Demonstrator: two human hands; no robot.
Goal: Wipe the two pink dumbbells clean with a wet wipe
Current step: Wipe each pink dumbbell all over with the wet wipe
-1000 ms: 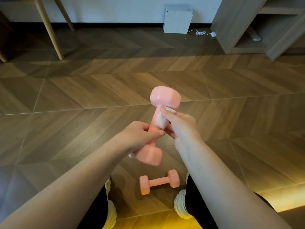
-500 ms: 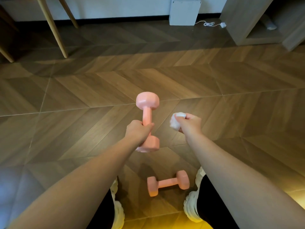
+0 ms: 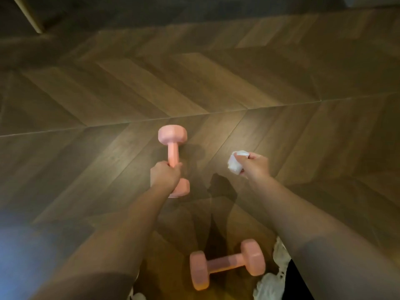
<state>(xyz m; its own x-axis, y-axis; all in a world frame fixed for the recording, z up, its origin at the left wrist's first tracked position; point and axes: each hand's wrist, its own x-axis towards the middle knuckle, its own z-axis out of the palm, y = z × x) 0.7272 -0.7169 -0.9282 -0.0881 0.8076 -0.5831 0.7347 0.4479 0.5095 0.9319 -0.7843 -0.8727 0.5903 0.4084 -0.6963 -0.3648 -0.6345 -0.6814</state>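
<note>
Nearest the camera, the lying dumbbell (image 3: 227, 263), pink, is seen flat on the herringbone wood floor (image 3: 303, 126), handle roughly crosswise, its right head slightly farther away than its left. Just right of the lying dumbbell a white shoe (image 3: 268, 284) is seen, close to its right head; whether they touch cannot be told. A dark trouser leg (image 3: 296, 282) is partly seen right of the shoe. Both bare forearms are stretched forward, one passing on each side of the lying dumbbell.

Beyond the lying dumbbell and to its left, the left hand (image 3: 165, 175) is seen with its fingers wrapped tightly round the handle of the held dumbbell (image 3: 173, 152), also pink. The grip is taken low on the handle, just above the near head; the far head points away from the lying dumbbell. Whether the held dumbbell touches the floor cannot be told.

Beyond the lying dumbbell and slightly to its right, the right hand (image 3: 255, 165) is seen with its fingers curled around a crumpled white wet wipe (image 3: 234, 163), which sticks out on the hand's left side. The wipe is kept apart from both dumbbells.

Far beyond the lying dumbbell, at upper left, a pale wooden leg (image 3: 28, 14) is seen, blurred.
</note>
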